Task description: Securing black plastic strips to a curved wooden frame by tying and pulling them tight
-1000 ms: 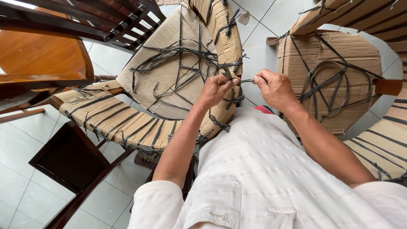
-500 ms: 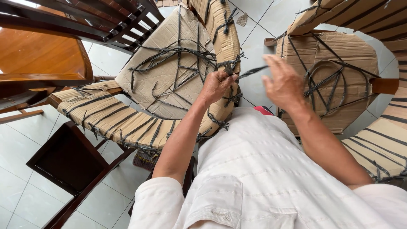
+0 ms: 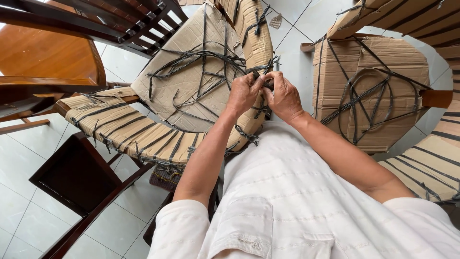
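Both hands meet at one spot: the left hand (image 3: 245,92) and the right hand (image 3: 282,96) are closed in a pinching grip on the dark plastic strap (image 3: 261,76), fingertips touching, thumbs pressed in. That strap binds the cardboard wrapping (image 3: 191,81) around a chair part, so it lies right between the two grips, at the wrapping's right edge. Pinching so close together probably serves to work a knot or tight crossing. Another strapped cardboard bundle (image 3: 373,91) stands to the right, above the white tiled floor (image 3: 28,192).
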